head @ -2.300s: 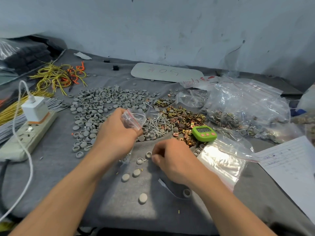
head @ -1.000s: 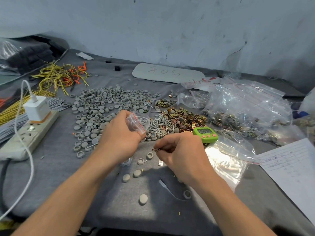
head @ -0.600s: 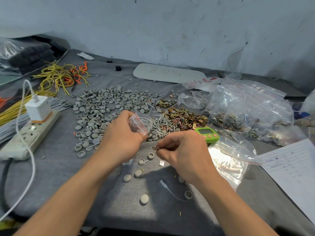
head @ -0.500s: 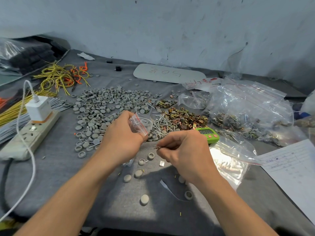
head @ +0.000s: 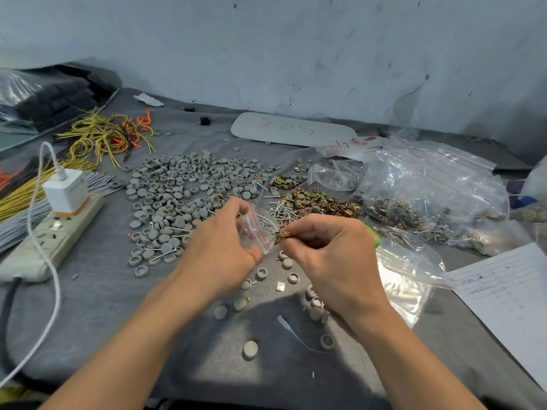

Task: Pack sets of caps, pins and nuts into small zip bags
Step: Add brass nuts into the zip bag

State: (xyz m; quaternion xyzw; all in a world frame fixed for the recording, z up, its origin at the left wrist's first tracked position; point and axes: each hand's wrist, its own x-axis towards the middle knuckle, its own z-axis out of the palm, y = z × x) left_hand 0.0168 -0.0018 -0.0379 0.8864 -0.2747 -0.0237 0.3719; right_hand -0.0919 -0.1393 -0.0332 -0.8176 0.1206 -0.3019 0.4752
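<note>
Left hand (head: 225, 244) grip is pinching the small zip bag (head: 253, 229) above the tabletop (head: 97, 306), red-striped mouth facing right. Right hand (head: 331, 250) grip pinches a brass nut (head: 281, 235) right at that mouth, so I'd guess a push leftward drops it in.

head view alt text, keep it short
A person's left hand holds a small zip bag while the right hand pinches a brass nut at its red-striped mouth. Piles of grey caps, pins and nuts lie on the grey cloth behind.
</note>
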